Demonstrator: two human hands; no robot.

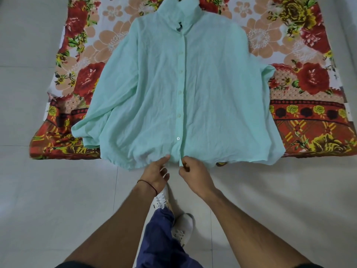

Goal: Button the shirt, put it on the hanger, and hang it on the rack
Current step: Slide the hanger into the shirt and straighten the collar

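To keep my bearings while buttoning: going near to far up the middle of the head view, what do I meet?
Nearest first: white shoes → left hand and right hand, level at the shirt hem → lowest button → collar.

mint-green shirt (158, 89) flat, front up, collar far end; buttons fastened down placket — bottom hem parted
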